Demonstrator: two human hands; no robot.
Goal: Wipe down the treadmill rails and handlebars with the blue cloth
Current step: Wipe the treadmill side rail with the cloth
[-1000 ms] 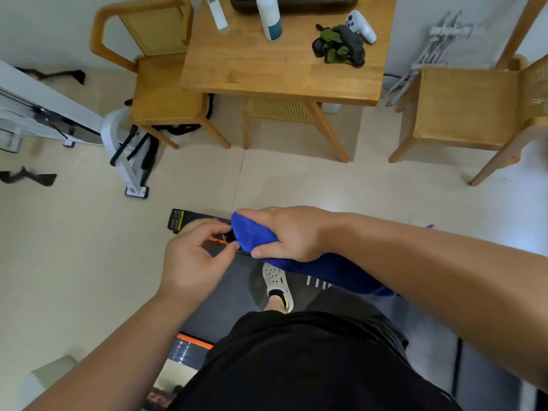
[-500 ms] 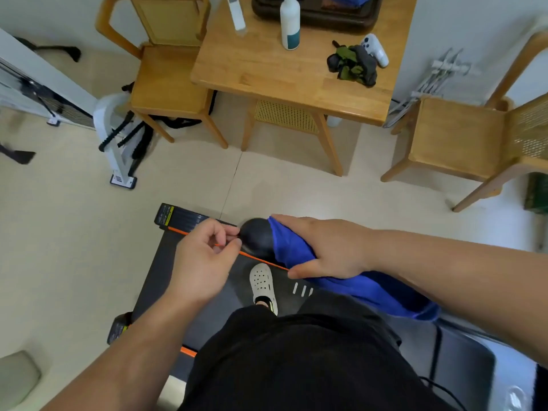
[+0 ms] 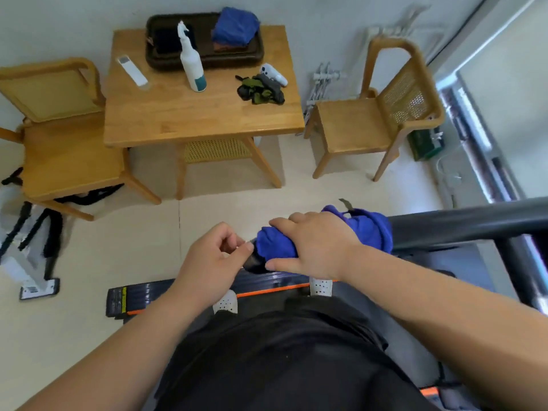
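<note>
Blue cloth (image 3: 367, 229) now sitting bunched right over the rounded end of the treadmill handlebar (image 3: 462, 229), rather than trailing back along the bar as half a second ago. Right hand (image 3: 314, 244) clamping down on the cloth and the bar beneath, fingers wrapped over the top. Left hand (image 3: 213, 256) staying just beside the dark bar tip (image 3: 255, 262), fingers curled loosely together, pinching nothing visible; touching the tip or merely near it, cannot tell. View having swung up and right, now taking in the wooden table (image 3: 204, 114) with its spray bottle (image 3: 191, 62) and a second blue cloth in the tray (image 3: 204, 59). Probably meaning the stroke along this handlebar reaching its end, with the side rails likely still waiting.

Being hidden: most of the bar under the cloth and hand. Being cut off: the handlebar's far stretch at the right edge. Being covered by arms and dark shorts: much of the treadmill deck (image 3: 142, 298), so rail condition hard to judge.
</note>
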